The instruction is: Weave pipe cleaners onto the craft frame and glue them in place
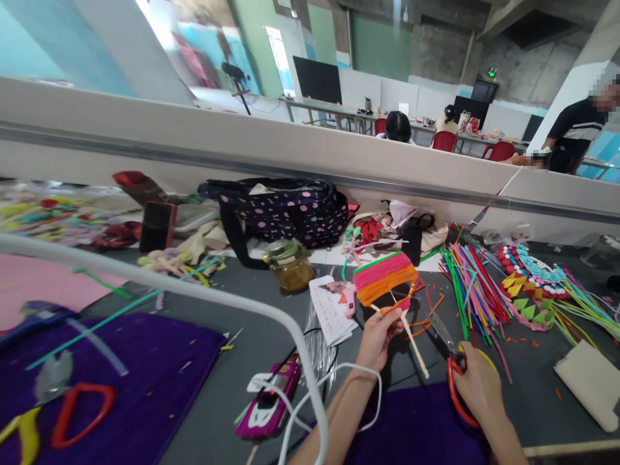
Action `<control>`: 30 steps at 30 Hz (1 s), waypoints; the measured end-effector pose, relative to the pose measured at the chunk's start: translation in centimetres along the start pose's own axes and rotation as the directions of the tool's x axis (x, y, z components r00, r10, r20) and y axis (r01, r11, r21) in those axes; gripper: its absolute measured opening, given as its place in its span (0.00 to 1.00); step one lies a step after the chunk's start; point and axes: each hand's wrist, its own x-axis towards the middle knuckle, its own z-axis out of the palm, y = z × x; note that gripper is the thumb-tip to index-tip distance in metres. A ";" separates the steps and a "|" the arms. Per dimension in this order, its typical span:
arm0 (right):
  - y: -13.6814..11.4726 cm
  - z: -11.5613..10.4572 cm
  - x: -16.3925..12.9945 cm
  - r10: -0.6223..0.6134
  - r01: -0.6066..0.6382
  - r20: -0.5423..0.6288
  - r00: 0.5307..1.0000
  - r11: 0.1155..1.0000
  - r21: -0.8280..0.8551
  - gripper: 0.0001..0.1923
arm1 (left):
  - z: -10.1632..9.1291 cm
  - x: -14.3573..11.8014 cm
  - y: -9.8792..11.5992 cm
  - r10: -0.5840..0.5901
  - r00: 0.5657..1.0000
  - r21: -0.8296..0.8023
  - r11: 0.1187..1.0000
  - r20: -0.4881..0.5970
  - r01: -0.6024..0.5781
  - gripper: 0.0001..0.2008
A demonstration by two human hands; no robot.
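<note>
My left hand (380, 339) pinches the lower edge of a striped craft piece (385, 279), fan-like in shape, with pink, orange and green bands and a pale fuzzy stem (415, 345) pointing down. A gap shows in its lower part, where an orange strand runs along the edge. In my right hand (477, 384) is a pair of scissors (448, 342) with red and yellow handles. The blades are slightly apart and point up and left, a short way right of the craft piece. Orange strips (438, 303) lie on the table between the two.
Bundled pipe cleaners (472, 290) and a beaded ring (533, 274) lie to the right. A pink glue gun (347, 300), a glass jar (289, 265) and a dark bag (285, 210) sit ahead. A white tube (194, 284) crosses the left foreground, above a purple cloth (159, 361) with other scissors (82, 407).
</note>
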 end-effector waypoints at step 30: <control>-10.3 6.3 8.0 0.126 -0.214 0.227 0.966 -0.109 0.971 0.15 | -1.7 0.3 -1.1 0.094 0.955 0.179 0.973 0.282 -0.148 0.14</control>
